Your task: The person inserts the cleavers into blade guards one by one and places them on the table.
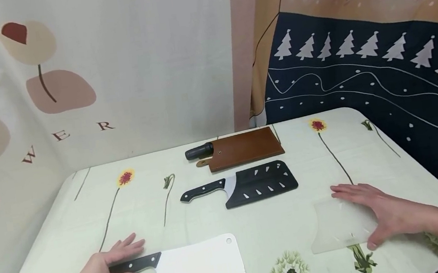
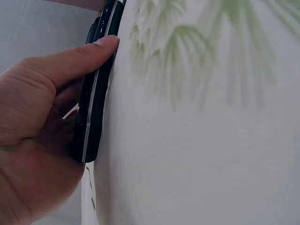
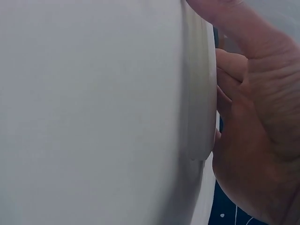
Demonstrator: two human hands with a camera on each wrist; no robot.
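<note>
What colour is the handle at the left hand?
The handle is black; it shows best in the head view.

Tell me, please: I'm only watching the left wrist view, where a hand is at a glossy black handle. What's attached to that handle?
Observer: A broad, white, roughly rectangular blade with a small round hole near one corner.
Operator: Oh, a cleaver! What's over on the right?
Observer: The right hand is spread over one end of a translucent, whitish, plastic-looking sheath.
Operator: Any other knives about?
Observer: Yes, farther back lies a black-handled cleaver, its blade mostly inside a black, roughly rectangular sheath with pale wedge-shaped marks.
</note>
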